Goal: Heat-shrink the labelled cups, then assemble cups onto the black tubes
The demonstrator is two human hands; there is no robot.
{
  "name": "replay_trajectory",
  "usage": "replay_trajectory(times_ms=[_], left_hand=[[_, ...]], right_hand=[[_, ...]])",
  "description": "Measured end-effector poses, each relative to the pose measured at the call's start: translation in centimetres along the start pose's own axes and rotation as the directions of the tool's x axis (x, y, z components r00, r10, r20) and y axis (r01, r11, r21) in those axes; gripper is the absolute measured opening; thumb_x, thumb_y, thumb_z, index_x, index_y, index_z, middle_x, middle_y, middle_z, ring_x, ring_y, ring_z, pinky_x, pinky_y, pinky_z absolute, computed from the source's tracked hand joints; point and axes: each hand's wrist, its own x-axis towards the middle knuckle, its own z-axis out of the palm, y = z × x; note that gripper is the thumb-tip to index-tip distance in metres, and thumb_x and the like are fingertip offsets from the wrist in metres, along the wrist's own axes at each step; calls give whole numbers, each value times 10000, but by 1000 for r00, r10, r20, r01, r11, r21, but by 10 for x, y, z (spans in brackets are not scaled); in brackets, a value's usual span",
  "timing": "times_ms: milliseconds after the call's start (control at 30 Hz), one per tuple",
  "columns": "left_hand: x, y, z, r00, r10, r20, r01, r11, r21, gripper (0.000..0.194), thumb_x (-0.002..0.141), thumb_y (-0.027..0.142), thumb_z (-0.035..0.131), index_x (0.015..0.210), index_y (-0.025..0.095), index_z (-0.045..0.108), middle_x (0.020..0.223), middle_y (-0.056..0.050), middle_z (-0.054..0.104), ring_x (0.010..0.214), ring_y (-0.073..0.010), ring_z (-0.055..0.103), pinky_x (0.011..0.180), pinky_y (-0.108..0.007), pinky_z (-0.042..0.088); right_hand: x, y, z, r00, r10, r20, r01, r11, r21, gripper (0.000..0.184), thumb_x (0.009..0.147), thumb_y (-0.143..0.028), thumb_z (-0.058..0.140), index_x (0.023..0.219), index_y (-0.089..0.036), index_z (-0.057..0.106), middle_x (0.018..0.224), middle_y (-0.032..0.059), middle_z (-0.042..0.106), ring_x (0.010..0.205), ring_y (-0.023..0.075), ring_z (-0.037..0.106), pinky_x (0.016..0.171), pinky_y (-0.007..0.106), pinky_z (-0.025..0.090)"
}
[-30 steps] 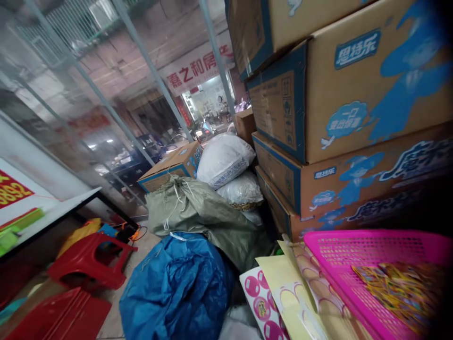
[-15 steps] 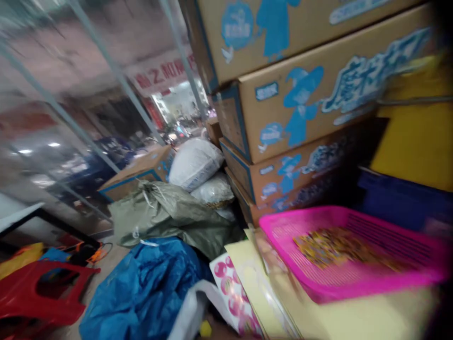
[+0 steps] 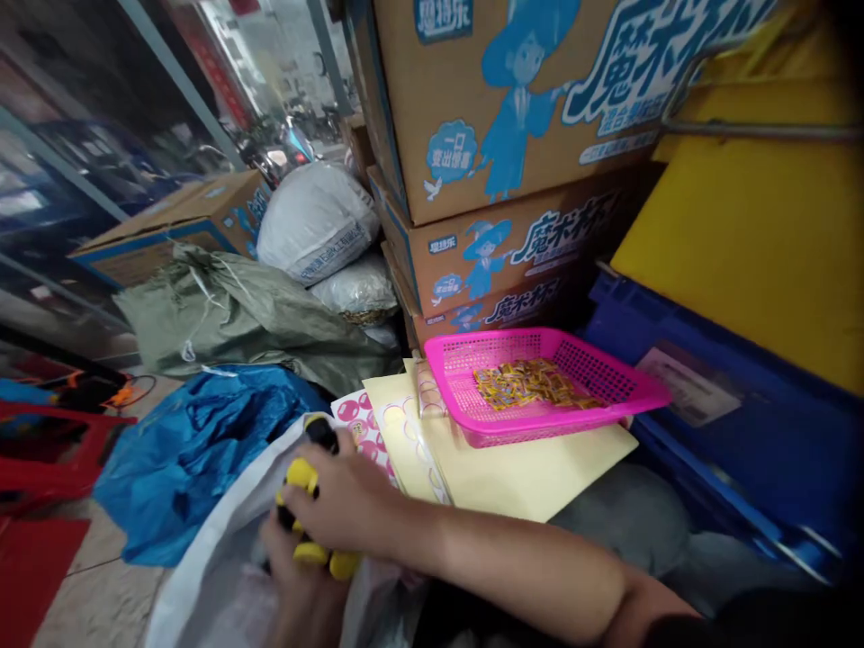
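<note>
My right hand (image 3: 347,508) reaches in from the lower right and is closed over a yellow and black object (image 3: 301,474) that I cannot name. Just beneath it, my left hand (image 3: 301,589) grips the same object from below. Both hands are at the mouth of a white plastic bag (image 3: 202,562) at the bottom of the view. Right beside them lie a sheet of pink round stickers (image 3: 357,416) and pale yellow sheets (image 3: 526,468). On the yellow sheets rests a pink mesh basket (image 3: 540,429) with several small yellow packets inside.
Stacked cardboard boxes with blue print (image 3: 513,108) rise behind the basket. A blue crate (image 3: 742,423) under a yellow board (image 3: 756,234) stands at the right. A blue sack (image 3: 195,450), a green sack (image 3: 229,315) and white sacks (image 3: 314,220) crowd the left, beside a red stool (image 3: 40,450).
The view has swung down and to the right. Both hands, the white bag and the yellow and black object have come into sight; the basket now looks farther away.
</note>
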Motion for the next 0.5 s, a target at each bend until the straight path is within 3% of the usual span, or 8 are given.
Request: replay_trajectory(times_ms=[67,133,233,300,367,433,500], left_hand=[[8,35,36,997,16,-75,-31,981,-191,574,863,607,194,1232,335,541,777,52,691,865,-193,687,724,-294,576],[20,71,81,1000,-30,2,28,910,-413,530,913,528,176,1264,286,490,841,46,685,919,-154,674,758,-231,560],[41,110,147,980,-53,191,131,897,-423,586,924,589,185,1233,217,517,919,-13,710,887,-196,692,726,-280,580],[54,117,178,941,-99,323,214,914,-344,601,923,599,218,1156,172,570,899,-71,720,814,-237,704,692,-350,592],[62,113,191,880,-161,447,278,938,-210,563,884,627,375,1062,151,619,875,-119,725,735,-277,706,649,-420,590],[64,104,187,816,-202,541,268,962,-46,523,803,631,556,1011,161,651,907,-145,733,686,-297,703,619,-466,582],[63,96,172,793,-187,581,178,981,72,482,752,593,658,1026,197,673,1029,-143,729,682,-287,706,645,-475,579]], right_hand=[[-10,-9,-50,986,-35,-165,29,999,-40,476,901,-525,439,1337,-343,503,1325,97,396,956,246,636,898,472,518],[-16,-8,-98,939,-51,-341,22,996,-90,488,922,-514,452,1376,-336,478,1365,103,345,991,224,621,944,451,500],[-19,21,-157,826,10,-563,-117,981,-155,508,969,-515,390,1430,-306,429,1419,117,299,1046,209,609,996,407,480],[-26,56,-185,814,160,-559,-319,927,-199,563,1007,-533,244,1508,-285,312,1450,146,308,1113,204,596,1014,363,474],[-42,95,-203,837,242,-491,-396,887,-238,597,1019,-502,203,1518,-199,328,1421,199,390,1210,260,560,1012,398,474],[-68,126,-210,869,290,-400,-420,860,-289,567,1007,-468,311,1481,-177,423,1441,201,407,1345,320,450,1030,431,454],[-101,148,-209,885,301,-356,-419,848,-325,604,1004,-472,319,1542,-197,323,1563,203,211,1409,319,369,1018,417,458]])
